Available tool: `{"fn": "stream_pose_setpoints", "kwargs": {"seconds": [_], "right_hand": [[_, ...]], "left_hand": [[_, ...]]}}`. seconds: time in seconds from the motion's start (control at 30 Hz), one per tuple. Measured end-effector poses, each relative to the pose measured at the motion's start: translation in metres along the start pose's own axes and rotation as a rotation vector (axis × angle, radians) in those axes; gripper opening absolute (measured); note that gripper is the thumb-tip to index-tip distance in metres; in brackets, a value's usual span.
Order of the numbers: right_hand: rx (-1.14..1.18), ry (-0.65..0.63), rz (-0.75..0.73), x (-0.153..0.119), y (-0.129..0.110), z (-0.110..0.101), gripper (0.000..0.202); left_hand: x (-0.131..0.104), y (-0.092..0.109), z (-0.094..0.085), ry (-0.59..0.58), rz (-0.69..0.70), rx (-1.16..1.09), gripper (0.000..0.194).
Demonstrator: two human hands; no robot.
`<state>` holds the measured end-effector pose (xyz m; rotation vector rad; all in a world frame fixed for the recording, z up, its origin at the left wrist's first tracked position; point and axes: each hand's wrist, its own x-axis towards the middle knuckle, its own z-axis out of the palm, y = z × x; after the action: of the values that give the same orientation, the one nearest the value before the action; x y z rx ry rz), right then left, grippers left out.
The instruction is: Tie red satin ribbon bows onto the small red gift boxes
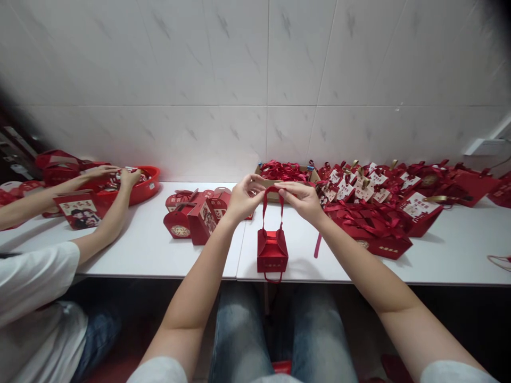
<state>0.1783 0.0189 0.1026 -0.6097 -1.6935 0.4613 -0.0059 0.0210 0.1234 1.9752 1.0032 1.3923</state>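
Observation:
A small red box (272, 257) stands near the front edge of the white table, directly between my arms. From its top a red ribbon (264, 210) rises in a loop. The upper part of that ribbon is pinched by my left hand (246, 198) on one side and my right hand (302, 200) on the other, thumbs and fingers nearly meeting. A second red strap (273, 280) hangs at the box's front, over the table edge. Beside my right forearm lies a loose pink-red strip (318, 246).
Behind my hands is a cardboard tray of red ribbons (284, 171). Many red boxes with tags (371, 183) crowd the right. Several red boxes (197, 213) stand left of centre. Further left, another person's hands (128, 178) reach into a red basin (148, 192).

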Motion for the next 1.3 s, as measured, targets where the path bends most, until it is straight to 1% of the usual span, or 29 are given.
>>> {"fn": "stream_pose_setpoints", "kwargs": {"seconds": [0.07,0.13,0.2,0.27,0.3,0.37,0.5,0.57,0.63,0.73,0.9,1.0,1.07,1.1,1.17,1.2,1.23,1.3], "right_hand": [[0.157,0.113,0.209,-0.008,0.001,0.003,0.025],[0.232,0.198,0.368,-0.019,0.005,0.002,0.033],[0.191,0.247,0.45,-0.034,0.011,-0.004,0.036],[0.07,0.272,0.485,-0.054,0.017,-0.013,0.034],[0.002,0.28,0.502,-0.067,0.021,-0.019,0.034],[-0.126,0.311,0.561,-0.098,0.029,-0.033,0.035],[-0.387,0.333,0.767,-0.163,0.047,-0.06,0.036],[-0.506,0.37,0.855,-0.188,0.053,-0.07,0.037],[-0.557,0.38,0.91,-0.201,0.055,-0.076,0.039],[-0.56,0.39,0.944,-0.205,0.055,-0.078,0.04],[-0.554,0.437,0.93,-0.199,0.057,-0.077,0.04],[-0.576,0.429,0.91,-0.199,0.063,-0.078,0.041],[-0.606,0.373,0.922,-0.199,0.065,-0.08,0.043],[-0.607,0.323,0.935,-0.198,0.065,-0.081,0.044],[-0.584,0.239,0.944,-0.192,0.061,-0.082,0.048],[-0.571,0.235,0.922,-0.188,0.058,-0.081,0.05],[-0.56,0.26,0.875,-0.182,0.054,-0.078,0.051],[-0.523,0.334,0.734,-0.168,0.046,-0.067,0.047]], "left_hand": [[-0.003,0.002,-0.003,0.079,0.132,0.224,0.026],[-0.009,0.003,-0.008,0.101,0.227,0.394,0.028],[-0.018,-0.001,-0.016,0.123,0.263,0.504,0.029],[-0.033,-0.011,-0.026,0.164,0.228,0.563,0.029],[-0.043,-0.019,-0.032,0.178,0.187,0.567,0.028],[-0.069,-0.041,-0.045,0.219,0.057,0.553,0.027],[-0.13,-0.096,-0.068,0.277,-0.285,0.572,0.025],[-0.154,-0.119,-0.074,0.312,-0.469,0.688,0.021],[-0.168,-0.132,-0.074,0.285,-0.597,0.73,0.022],[-0.171,-0.133,-0.068,0.258,-0.694,0.768,0.02],[-0.161,-0.124,-0.062,0.281,-0.739,0.816,0.021],[-0.162,-0.125,-0.06,0.25,-0.762,0.804,0.025],[-0.165,-0.125,-0.055,0.23,-0.703,0.808,0.029],[-0.167,-0.124,-0.052,0.24,-0.641,0.82,0.031],[-0.167,-0.121,-0.042,0.297,-0.473,0.817,0.032],[-0.166,-0.118,-0.036,0.33,-0.393,0.778,0.031],[-0.163,-0.115,-0.03,0.348,-0.33,0.704,0.029],[-0.153,-0.107,-0.016,0.326,-0.274,0.488,0.022]]}}
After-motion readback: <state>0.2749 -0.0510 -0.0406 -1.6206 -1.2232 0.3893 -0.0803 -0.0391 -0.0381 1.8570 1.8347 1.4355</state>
